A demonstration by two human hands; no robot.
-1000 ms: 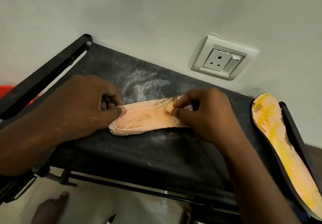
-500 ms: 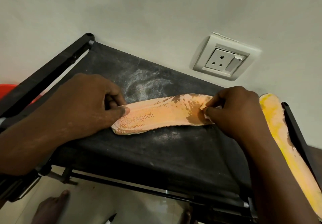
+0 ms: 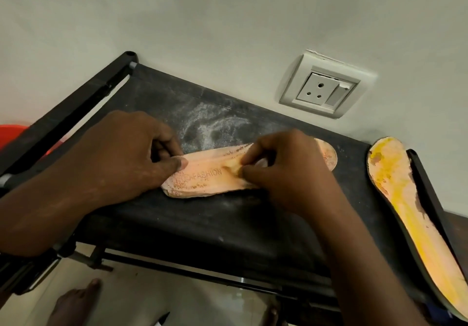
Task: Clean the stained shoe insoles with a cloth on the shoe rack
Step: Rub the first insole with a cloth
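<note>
A pale wall (image 3: 228, 21) fills the upper half of the view, and against it stands the black shoe rack (image 3: 215, 224), its top fabric shelf dusted with white powder (image 3: 215, 128) toward the back. The yellow-stained insole (image 3: 405, 211) lies along the shelf's right edge, well apart from the hands, with brownish patches at its rim. The peach insole (image 3: 202, 181) lies flat across the middle of the shelf, speckled with orange-brown stains; the word "FASHION" is stamped into it (a small mark just left of the word is too faint to read). The left hand (image 3: 121, 158) holds the insole's near-left end, thumb laid on top and fingers curled at its far edge. The right hand (image 3: 291, 171) rests over the insole's middle, its thumb and fingertips pinching a small pale cloth (image 3: 234, 167) against the surface just right of the lettering; most of that cloth is hidden under the fingers. A white wall socket (image 3: 321, 90) with three round holes and a switch sits above the shelf's back edge. A red object (image 3: 10, 135) shows at the far left, and a bare foot (image 3: 76, 303) on the floor below.
</note>
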